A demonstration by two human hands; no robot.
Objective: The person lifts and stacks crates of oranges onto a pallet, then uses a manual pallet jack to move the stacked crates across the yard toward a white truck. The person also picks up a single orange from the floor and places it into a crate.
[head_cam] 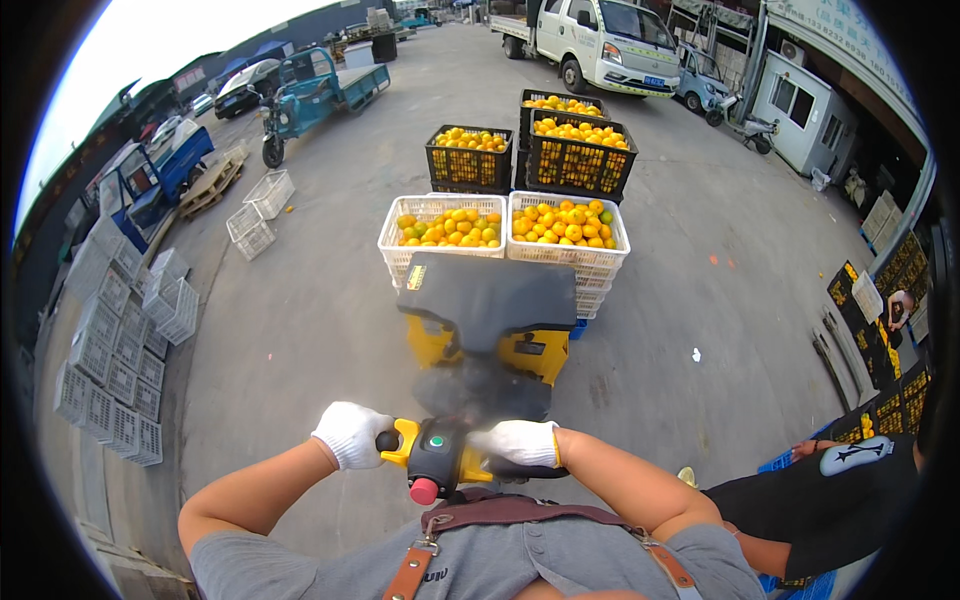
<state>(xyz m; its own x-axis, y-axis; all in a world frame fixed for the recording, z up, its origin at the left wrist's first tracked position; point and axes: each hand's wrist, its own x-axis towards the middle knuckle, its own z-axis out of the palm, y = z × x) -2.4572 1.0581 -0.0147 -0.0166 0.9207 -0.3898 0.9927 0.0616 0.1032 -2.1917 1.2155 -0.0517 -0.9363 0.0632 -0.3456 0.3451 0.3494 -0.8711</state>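
Note:
My left hand [352, 436], in a white knit glove, grips the left end of the tiller head [437, 452] of an electric pallet truck. My right hand [519, 442], gloved the same way, is closed around the handle's right side. A green button and a red knob sit on the tiller head. Beyond it stands the truck's black and yellow body [487, 300]. Ahead of that, a white crate [442, 202] and another white crate [568, 255] top stacks, both filled with orange citrus fruit. Black crates [469, 163] of the same fruit stand farther forward.
At right, a person in a dark shirt [810, 502] is close beside me, near fruit crates [900, 401]. Stacked white crates [112, 352] line the left. Farther off are a blue cargo tricycle [322, 82], a white truck [600, 45] and a scooter [742, 124].

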